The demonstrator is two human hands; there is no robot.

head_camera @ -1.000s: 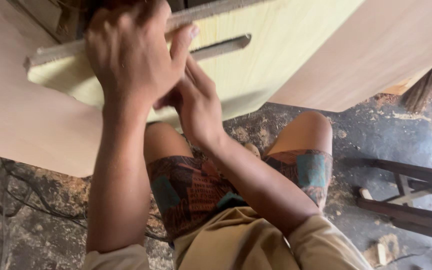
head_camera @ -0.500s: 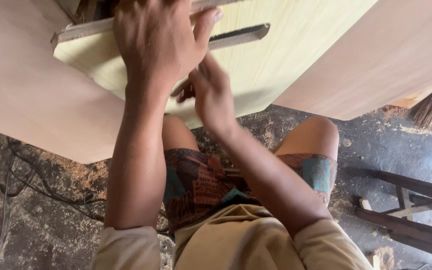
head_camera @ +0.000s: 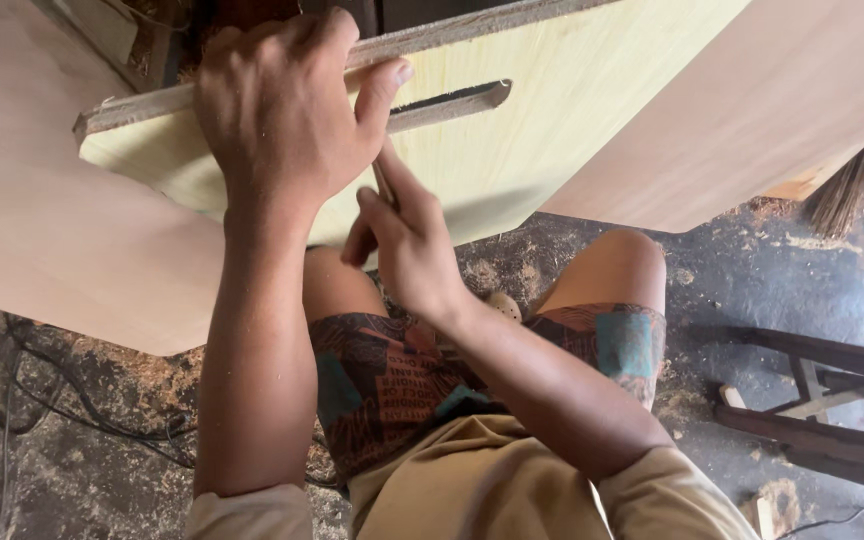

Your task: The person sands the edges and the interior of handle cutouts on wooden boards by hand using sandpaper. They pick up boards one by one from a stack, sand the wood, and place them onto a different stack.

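Observation:
A pale yellow wood-grain panel (head_camera: 572,130) with a long narrow slot (head_camera: 452,100) stands tilted above my knees. My left hand (head_camera: 282,110) grips the panel's raw top edge, fingers over the far side and thumb pressed on the yellow face beside the slot's left end. Just below it, my right hand (head_camera: 407,240) is closed around a thin brownish stick-like tool (head_camera: 384,183). The tool's tip points up toward the slot's left end and is hidden behind my left thumb.
Large bare plywood sheets stand to the left (head_camera: 32,220) and upper right (head_camera: 772,100). The floor is covered in sawdust, with dark cables (head_camera: 72,410) at left. A dark wooden frame (head_camera: 822,400) and a broom head (head_camera: 837,195) are at right.
The panel and my left hand have shifted slightly left and down in view. My right hand has dropped a little and now shows the thin tool held upright against the panel.

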